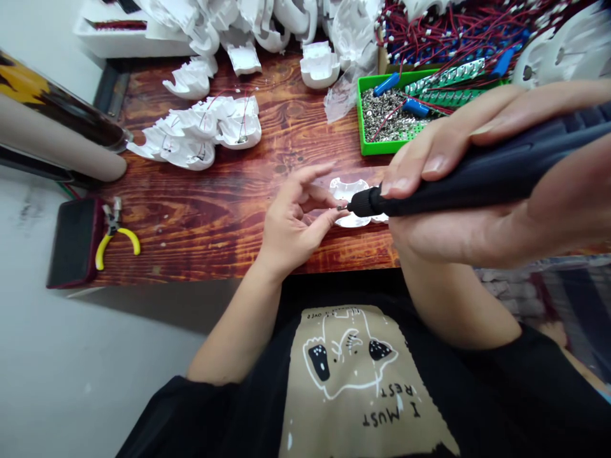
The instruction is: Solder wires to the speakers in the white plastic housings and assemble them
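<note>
My right hand (477,184) is wrapped round a dark electric screwdriver (458,181), which points left across the view. At the tip of its bit, the thumb and a finger of my left hand (293,219) pinch a small metal screw (340,207); the other fingers are loosely bent. Just behind and below the tip, a white plastic shell (351,189) lies on the wooden table, partly covered by the screwdriver and my right hand. A green tray (363,137) of small metal screws stands beyond my right hand, with blue cylinders and green circuit strips over it.
Wired white shells (200,130) sit at the left on the table (214,210). Yellow-handled pliers (114,232) rest beside a dark phone-like slab (74,238) at the left edge. More white shells (296,19) and red wires (429,35) are heaped at the back.
</note>
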The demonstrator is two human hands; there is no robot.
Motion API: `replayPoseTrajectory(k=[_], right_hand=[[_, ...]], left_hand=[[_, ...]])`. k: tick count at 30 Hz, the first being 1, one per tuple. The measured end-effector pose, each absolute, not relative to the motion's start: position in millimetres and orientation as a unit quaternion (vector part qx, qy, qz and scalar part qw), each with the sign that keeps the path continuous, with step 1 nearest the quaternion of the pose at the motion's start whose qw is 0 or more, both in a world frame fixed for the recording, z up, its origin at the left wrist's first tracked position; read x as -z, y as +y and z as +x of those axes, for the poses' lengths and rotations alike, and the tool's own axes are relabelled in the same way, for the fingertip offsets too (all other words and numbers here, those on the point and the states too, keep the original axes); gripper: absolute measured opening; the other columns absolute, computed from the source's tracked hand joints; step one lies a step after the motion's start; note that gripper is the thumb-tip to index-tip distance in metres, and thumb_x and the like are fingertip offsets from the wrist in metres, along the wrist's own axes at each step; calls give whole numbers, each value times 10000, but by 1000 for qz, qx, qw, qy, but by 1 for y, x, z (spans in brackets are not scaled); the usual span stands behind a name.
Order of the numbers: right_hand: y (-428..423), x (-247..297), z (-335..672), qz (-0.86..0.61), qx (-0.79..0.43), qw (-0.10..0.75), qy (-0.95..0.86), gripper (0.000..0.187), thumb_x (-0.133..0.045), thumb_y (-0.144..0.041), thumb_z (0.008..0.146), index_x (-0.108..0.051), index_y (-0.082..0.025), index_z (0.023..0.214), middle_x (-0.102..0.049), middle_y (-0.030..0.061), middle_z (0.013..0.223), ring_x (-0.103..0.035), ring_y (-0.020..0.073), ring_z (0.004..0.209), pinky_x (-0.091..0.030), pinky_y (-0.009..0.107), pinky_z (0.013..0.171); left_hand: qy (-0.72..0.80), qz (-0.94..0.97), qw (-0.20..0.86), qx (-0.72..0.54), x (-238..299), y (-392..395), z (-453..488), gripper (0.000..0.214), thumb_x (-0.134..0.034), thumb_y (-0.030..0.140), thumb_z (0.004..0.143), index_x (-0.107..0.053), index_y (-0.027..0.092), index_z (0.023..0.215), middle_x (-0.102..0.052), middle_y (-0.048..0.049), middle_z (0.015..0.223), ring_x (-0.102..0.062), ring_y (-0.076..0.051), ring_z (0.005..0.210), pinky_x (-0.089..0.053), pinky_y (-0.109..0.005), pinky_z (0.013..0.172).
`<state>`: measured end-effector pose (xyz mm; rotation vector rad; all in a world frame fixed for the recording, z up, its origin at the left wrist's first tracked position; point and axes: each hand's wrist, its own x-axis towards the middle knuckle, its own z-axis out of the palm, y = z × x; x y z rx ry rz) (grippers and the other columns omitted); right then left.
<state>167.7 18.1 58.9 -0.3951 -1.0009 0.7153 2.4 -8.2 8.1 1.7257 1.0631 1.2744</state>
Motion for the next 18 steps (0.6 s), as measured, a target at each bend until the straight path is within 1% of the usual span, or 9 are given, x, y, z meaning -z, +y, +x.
replayPoseTrajectory(k=[2,4,6,8,10,12,13,15,18], right_hand=[[18,-61,165,-186,-326,801,-466,464,-384,-545,1010,-686,-273,787,-558,-39,564,-670,138,509,-563,303,456],[17,-63,162,-183,-296,817,-460,472,-411,-526,1009,-705,-249,765,-539,-32,564,-658,144,496,-580,326,467],[17,-65,157,-181,-262,834,-452,488,-417,-577,992,-699,-244,772,-503,-43,536,-591,124,415,-550,315,418],[14,-66,154,-193,-245,848,-428,494,-407,-593,986,-679,-243,769,-472,-48,521,-542,107,380,-510,297,385],[9,-69,152,-231,-264,838,-417,463,-430,-574,983,-663,-239,764,-482,-37,555,-574,117,435,-520,305,417],[5,-72,152,-262,-282,823,-418,437,-477,-593,963,-641,-249,750,-490,-31,576,-601,130,485,-536,318,449],[4,-72,154,-270,-283,818,-422,434,-488,-611,955,-635,-255,753,-490,-35,571,-594,127,479,-537,318,450],[3,-71,157,-272,-279,812,-435,433,-473,-609,963,-642,-262,768,-497,-47,561,-563,110,440,-537,316,444],[4,-65,160,-243,-296,795,-470,404,-443,-519,997,-676,-254,801,-532,-53,568,-616,121,474,-572,335,474]], left_hand=[[393,702,330,-493,-9,-8,0,273,-763,168,855,-717,273,1103,-743,-20,928,-728,-169,863,-617,-315,820],[382,720,304,-494,-9,-8,-2,156,-760,155,858,-769,262,972,-761,-24,938,-720,-163,873,-603,-319,853],[395,716,300,-491,-9,-8,-2,135,-769,170,856,-783,265,951,-769,-22,925,-716,-155,854,-597,-312,846],[426,697,312,-485,-8,-10,-1,81,-789,218,847,-789,250,922,-772,-29,900,-717,-156,827,-600,-297,798],[453,664,347,-483,-7,-11,1,79,-818,270,823,-791,221,878,-770,-40,871,-716,-152,768,-607,-274,723],[468,629,387,-485,-6,-12,4,134,-852,299,784,-790,196,843,-769,-46,849,-708,-144,705,-608,-251,653],[472,617,398,-488,-6,-13,5,153,-865,306,766,-791,189,831,-769,-48,842,-705,-141,687,-608,-244,634],[478,608,400,-492,-7,-13,6,170,-880,316,744,-797,187,817,-770,-49,829,-701,-140,671,-607,-238,619],[488,617,380,-487,-8,-12,6,175,-885,333,736,-807,193,805,-773,-52,810,-701,-142,673,-597,-232,619]])
